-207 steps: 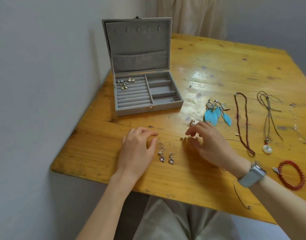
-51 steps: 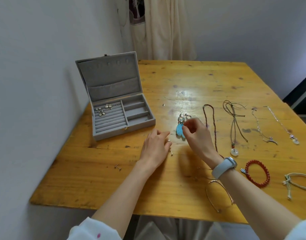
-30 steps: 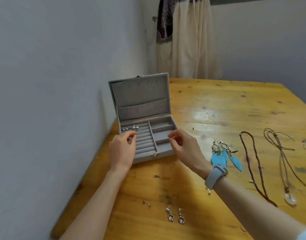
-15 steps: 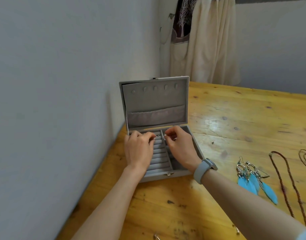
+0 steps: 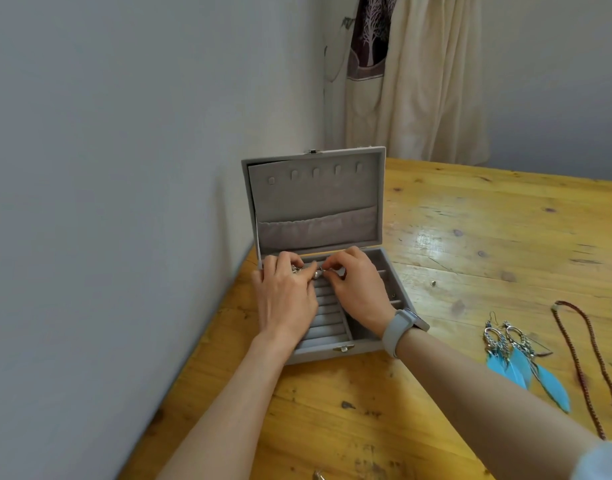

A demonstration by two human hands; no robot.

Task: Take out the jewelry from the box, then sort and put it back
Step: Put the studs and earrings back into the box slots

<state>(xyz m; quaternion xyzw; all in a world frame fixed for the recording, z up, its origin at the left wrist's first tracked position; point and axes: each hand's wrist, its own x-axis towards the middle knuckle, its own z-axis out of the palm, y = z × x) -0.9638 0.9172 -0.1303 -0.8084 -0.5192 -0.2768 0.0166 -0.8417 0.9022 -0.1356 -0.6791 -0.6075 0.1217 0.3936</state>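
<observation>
Both hands work over the back of the open grey velvet jewellery box (image 5: 335, 351), which sits at the left edge of the yellow wooden desk (image 5: 470, 237), close to the wall. The left hand (image 5: 285, 296) pinches small silver earrings (image 5: 295, 269); the right hand (image 5: 358, 289) pinches a small silver stud (image 5: 318, 273) above the ridged ring rows (image 5: 323, 327). Best to press each post straight down into a slot, one at a time. Room is tight by the wall and upright lid (image 5: 315, 199); the right side lies open towards the blue feather earrings (image 5: 526, 368) and dark red beaded necklace (image 5: 581, 368)
</observation>
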